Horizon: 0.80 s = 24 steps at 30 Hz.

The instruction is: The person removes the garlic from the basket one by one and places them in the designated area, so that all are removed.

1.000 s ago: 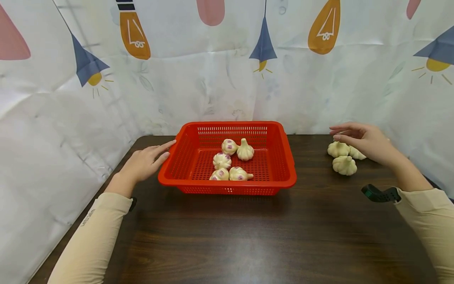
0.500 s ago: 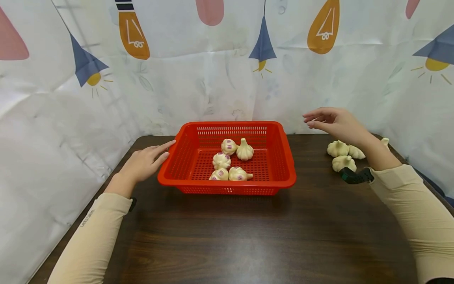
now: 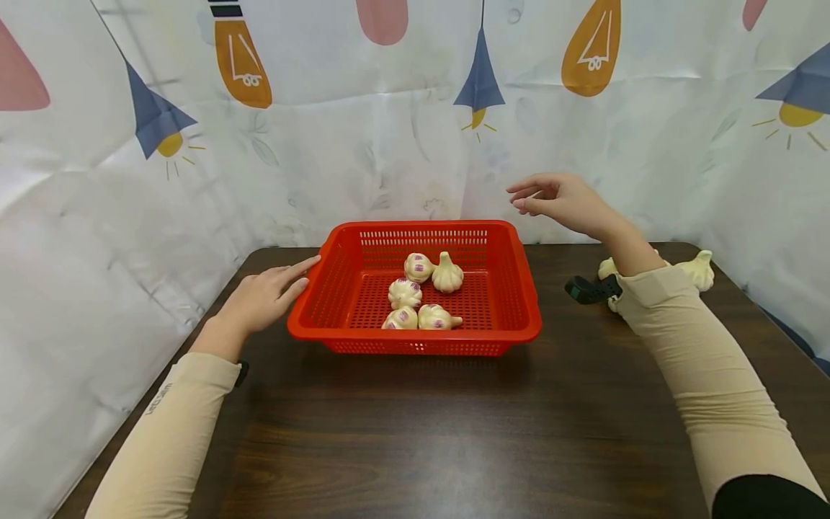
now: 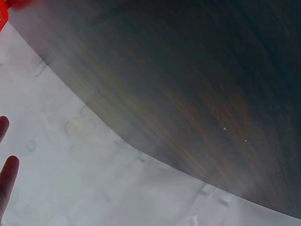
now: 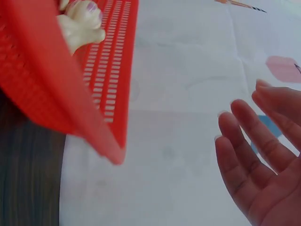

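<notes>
A red plastic basket (image 3: 415, 336) stands on the dark table, holding several garlic bulbs, some with purple marks. One plain white garlic bulb (image 3: 447, 274) sits upright near its back. Fingertips of my left hand (image 3: 256, 303) touch the basket's left rim. Two of that hand's fingers (image 4: 8, 181) show at the edge of the left wrist view. My right hand (image 3: 570, 204) hovers above and beyond the basket's back right corner. In the right wrist view its fingers are loosely bent, with nothing between them. More garlic (image 3: 699, 270) lies at the table's right, partly hidden by my right forearm.
A white curtain (image 3: 402, 144) printed with lamps and bulbs hangs directly behind the table and along its left side. Brown wooden tabletop (image 3: 415, 425) stretches in front of the basket.
My right hand has moved left and up, from over the garlic on the right toward the basket's back right corner. The left hand and basket have stayed put.
</notes>
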Each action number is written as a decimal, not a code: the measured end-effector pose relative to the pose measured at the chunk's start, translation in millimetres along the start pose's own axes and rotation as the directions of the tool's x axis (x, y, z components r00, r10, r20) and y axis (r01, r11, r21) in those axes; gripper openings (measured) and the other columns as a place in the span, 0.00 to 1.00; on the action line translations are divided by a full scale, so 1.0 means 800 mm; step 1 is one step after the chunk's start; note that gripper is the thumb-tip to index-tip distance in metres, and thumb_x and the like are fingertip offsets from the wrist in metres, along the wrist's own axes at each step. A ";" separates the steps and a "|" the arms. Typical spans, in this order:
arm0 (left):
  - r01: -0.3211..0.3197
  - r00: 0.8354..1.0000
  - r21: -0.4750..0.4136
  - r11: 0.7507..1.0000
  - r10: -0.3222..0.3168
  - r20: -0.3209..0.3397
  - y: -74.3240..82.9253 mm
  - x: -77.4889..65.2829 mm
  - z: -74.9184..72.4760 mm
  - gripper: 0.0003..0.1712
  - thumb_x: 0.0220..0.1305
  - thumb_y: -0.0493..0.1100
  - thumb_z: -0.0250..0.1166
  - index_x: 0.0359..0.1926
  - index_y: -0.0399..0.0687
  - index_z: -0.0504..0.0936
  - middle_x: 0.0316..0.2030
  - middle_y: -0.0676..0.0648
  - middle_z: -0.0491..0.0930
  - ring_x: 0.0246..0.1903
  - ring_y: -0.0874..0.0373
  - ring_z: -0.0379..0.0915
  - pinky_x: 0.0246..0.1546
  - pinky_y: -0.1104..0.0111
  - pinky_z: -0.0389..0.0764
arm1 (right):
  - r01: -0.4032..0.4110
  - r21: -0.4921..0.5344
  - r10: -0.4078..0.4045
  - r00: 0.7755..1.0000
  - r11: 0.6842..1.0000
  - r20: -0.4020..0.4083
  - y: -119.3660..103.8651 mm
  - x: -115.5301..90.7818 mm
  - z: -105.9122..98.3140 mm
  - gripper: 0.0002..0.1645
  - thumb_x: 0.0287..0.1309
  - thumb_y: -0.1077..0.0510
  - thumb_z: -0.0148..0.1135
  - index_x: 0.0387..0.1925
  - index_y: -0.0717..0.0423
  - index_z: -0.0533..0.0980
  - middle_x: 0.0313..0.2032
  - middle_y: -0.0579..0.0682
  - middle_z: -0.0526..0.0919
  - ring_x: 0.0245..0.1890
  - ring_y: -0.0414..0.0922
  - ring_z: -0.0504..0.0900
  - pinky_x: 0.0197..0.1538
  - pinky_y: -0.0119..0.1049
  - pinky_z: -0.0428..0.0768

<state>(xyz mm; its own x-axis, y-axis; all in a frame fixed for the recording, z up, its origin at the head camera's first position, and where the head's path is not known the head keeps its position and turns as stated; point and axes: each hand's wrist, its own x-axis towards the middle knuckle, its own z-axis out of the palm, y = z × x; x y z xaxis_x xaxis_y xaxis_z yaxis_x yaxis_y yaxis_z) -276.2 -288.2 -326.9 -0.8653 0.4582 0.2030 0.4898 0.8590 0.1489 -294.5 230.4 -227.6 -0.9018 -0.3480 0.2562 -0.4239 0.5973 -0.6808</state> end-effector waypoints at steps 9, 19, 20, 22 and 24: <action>0.004 1.000 -0.008 1.000 -0.004 -0.007 0.001 -0.001 0.000 0.32 0.82 0.58 0.44 0.80 0.58 0.60 0.67 0.33 0.72 0.61 0.34 0.71 0.55 0.37 0.73 | -0.015 0.100 0.018 1.000 0.995 -0.021 -0.005 0.037 0.030 0.24 0.73 0.55 0.61 0.65 0.59 0.78 0.57 0.61 0.83 0.44 0.43 0.84 0.52 0.36 0.80; 0.005 1.000 -0.007 1.000 -0.005 -0.005 0.001 0.002 0.000 0.32 0.82 0.58 0.44 0.80 0.58 0.61 0.66 0.32 0.73 0.61 0.34 0.71 0.55 0.37 0.73 | -0.061 0.190 0.050 0.997 0.980 0.065 0.000 0.068 0.076 0.25 0.73 0.58 0.60 0.66 0.63 0.75 0.60 0.65 0.79 0.54 0.63 0.80 0.61 0.54 0.76; 0.005 1.000 -0.006 1.000 -0.005 -0.004 0.001 0.002 0.001 0.32 0.82 0.58 0.44 0.80 0.58 0.61 0.66 0.32 0.73 0.61 0.34 0.71 0.55 0.37 0.73 | -0.066 0.188 0.052 0.996 0.980 0.078 -0.001 0.071 0.080 0.24 0.73 0.59 0.60 0.66 0.63 0.75 0.60 0.65 0.80 0.54 0.64 0.80 0.61 0.55 0.76; 0.005 1.000 -0.007 1.000 -0.005 -0.005 0.001 0.001 0.000 0.32 0.82 0.58 0.44 0.80 0.58 0.61 0.66 0.32 0.73 0.61 0.34 0.71 0.54 0.37 0.73 | -0.077 0.182 0.059 0.993 0.980 0.105 -0.003 0.075 0.087 0.24 0.73 0.59 0.59 0.66 0.63 0.75 0.59 0.66 0.80 0.54 0.64 0.80 0.60 0.55 0.76; 0.001 1.000 -0.006 1.000 -0.001 -0.009 0.001 0.001 0.000 0.32 0.82 0.58 0.45 0.80 0.58 0.61 0.66 0.32 0.73 0.61 0.34 0.71 0.54 0.37 0.73 | -0.092 0.172 0.069 0.989 0.981 0.134 -0.004 0.081 0.092 0.24 0.73 0.60 0.59 0.66 0.64 0.75 0.59 0.65 0.81 0.54 0.63 0.80 0.60 0.55 0.77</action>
<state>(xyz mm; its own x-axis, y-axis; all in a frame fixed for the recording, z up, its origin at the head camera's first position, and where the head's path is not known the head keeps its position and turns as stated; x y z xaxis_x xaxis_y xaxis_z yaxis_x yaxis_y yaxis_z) -276.3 -287.1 -326.9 -0.8649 0.4550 0.2117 0.4894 0.8581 0.1551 -345.3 152.6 -259.4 -0.9097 -0.3992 0.1142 -0.3183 0.4940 -0.8091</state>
